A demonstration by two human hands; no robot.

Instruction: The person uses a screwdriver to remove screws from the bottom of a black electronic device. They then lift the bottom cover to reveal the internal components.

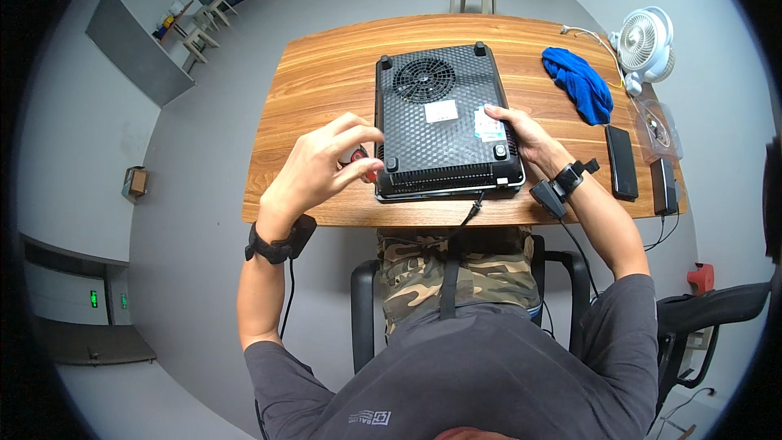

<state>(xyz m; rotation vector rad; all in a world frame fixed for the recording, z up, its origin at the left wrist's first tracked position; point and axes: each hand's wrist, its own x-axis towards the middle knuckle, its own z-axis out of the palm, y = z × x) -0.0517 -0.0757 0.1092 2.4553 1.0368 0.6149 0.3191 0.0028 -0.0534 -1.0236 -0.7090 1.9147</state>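
Upturned appliance [444, 140], long axis outward

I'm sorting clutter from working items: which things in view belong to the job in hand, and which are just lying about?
Probably part of the job:
black induction cooker, underside up, right hand at its edge
its black cord
red-and-black item behind the left hand's fingers, kind unclear

Apparently just lying about:
blue cloth
white fan
flat black device
clear plastic box
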